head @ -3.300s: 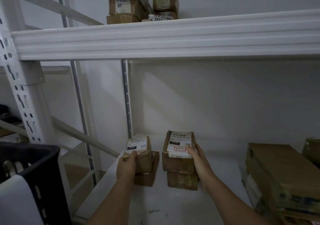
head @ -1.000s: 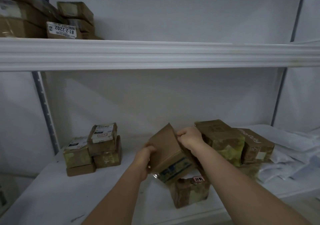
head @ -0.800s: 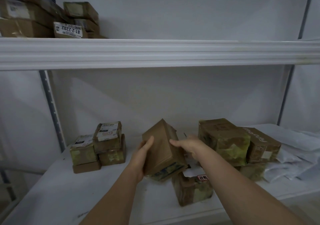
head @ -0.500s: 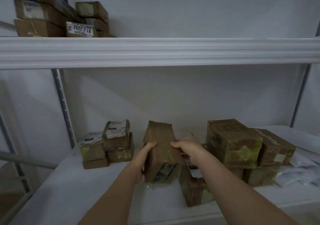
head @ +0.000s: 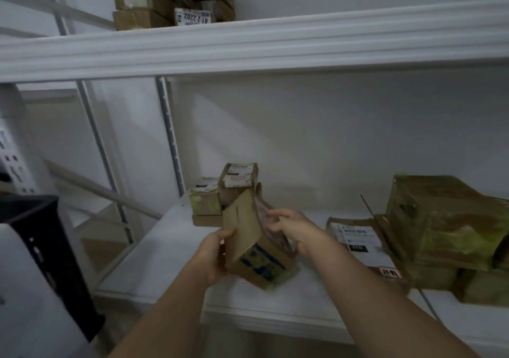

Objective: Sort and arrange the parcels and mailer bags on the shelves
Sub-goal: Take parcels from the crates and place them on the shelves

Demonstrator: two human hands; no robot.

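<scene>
I have a box (head: 254, 240) between both hands at frame centre, tilted, its lower corner just above or touching the shelf (head: 176, 261); I cannot tell which. My left hand (head: 213, 258) curls round its near left edge; my right hand (head: 292, 229) holds the far side, fingers bent over the top. I judge this the placing step, beside the small stack (head: 224, 192) behind it. Next I need to right the box and set it flat.
</scene>
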